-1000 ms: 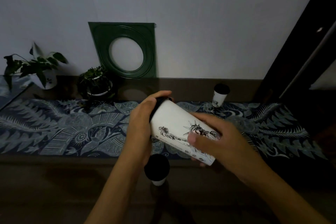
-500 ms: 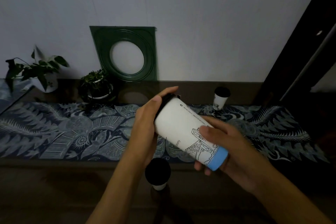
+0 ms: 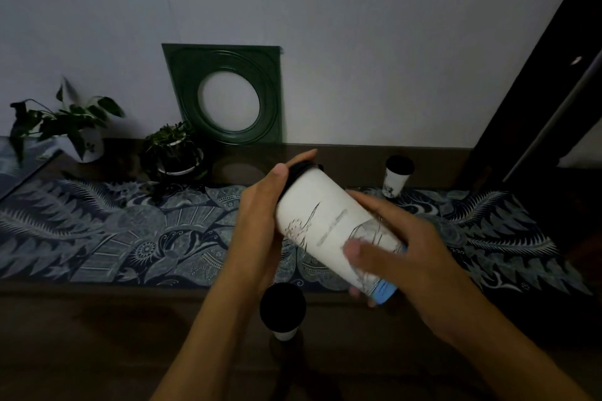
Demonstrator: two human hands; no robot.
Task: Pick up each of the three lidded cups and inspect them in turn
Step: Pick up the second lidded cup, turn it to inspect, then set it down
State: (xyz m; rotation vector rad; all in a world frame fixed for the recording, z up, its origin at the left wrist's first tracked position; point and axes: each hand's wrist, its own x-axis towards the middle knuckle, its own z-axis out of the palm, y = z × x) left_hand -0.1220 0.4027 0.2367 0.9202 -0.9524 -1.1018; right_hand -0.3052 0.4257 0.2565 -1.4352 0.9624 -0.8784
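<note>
I hold a tall white cup (image 3: 321, 221) with a black lid, line drawings and a blue base band, tilted with its lid up and to the left, above the table. My left hand (image 3: 260, 215) grips the lid end. My right hand (image 3: 400, 244) wraps the lower end, its thumb blurred across the drawings. A second cup (image 3: 282, 311) with a black lid stands upright below my hands near the table's front. A third, small white cup (image 3: 395, 174) with a black lid stands at the back right.
A blue patterned runner (image 3: 114, 234) covers the dark table. Two potted plants (image 3: 174, 153) (image 3: 70, 127) stand at the back left. A green square frame (image 3: 228, 94) with a round opening leans on the wall. A dark cabinet edge (image 3: 534, 101) rises at right.
The held cup has turned about its long axis between my hands, showing different drawings and text now. My right thumb has slid across its side. The two other cups have not moved.
</note>
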